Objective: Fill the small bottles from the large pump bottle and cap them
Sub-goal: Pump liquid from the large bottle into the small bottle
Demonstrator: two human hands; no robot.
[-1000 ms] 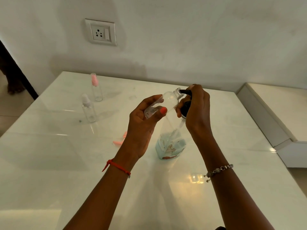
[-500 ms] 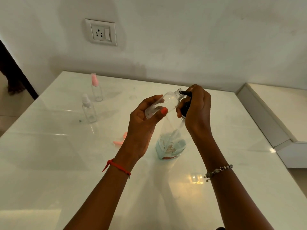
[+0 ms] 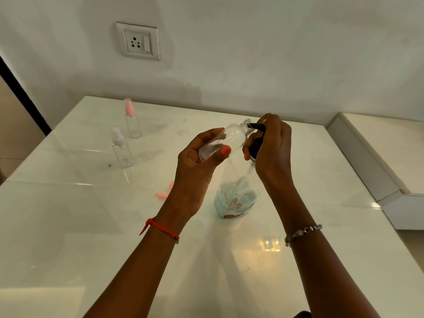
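My left hand (image 3: 197, 166) grips a small clear uncapped bottle (image 3: 231, 140), tilted with its open neck against the black pump nozzle. My right hand (image 3: 270, 148) is curled over the black pump head of the large clear pump bottle (image 3: 236, 198), which stands on the white table and holds a little bluish liquid at the bottom. Two more small clear bottles stand at the far left: one with a pink spray cap (image 3: 131, 118), one with a white spray cap (image 3: 120, 148). A pink cap (image 3: 163, 193) lies on the table, partly hidden behind my left wrist.
The glossy white table (image 3: 68, 226) meets a white wall at the back, where a socket plate (image 3: 137, 41) is mounted. A lower white ledge (image 3: 378, 157) runs along the table's right side. A dark doorway edge shows at far left.
Almost nothing differs; both hands hold the same pose with the small bottle's neck at the pump nozzle.
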